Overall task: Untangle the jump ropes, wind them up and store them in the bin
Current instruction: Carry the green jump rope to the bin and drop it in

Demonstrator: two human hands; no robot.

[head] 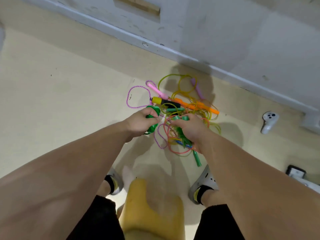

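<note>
A pale floor (69,84) is seen below a grey wall (225,32), and on it a tangle of jump ropes (187,101) is spread, with pink, orange and purple handles among the cords. A wound green bundle (155,109) is gripped by the curled left hand (140,122). Green loops (181,118) are held by the curled right hand (188,127) just above the tangle. A white controller (269,121) is left well apart.

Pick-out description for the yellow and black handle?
Find the rope pile on the floor by the grey baseboard. Beyond the left hand lies the yellow and black handle. It alone has two colours; the pink handle and orange handle beside it are plain.
</note>
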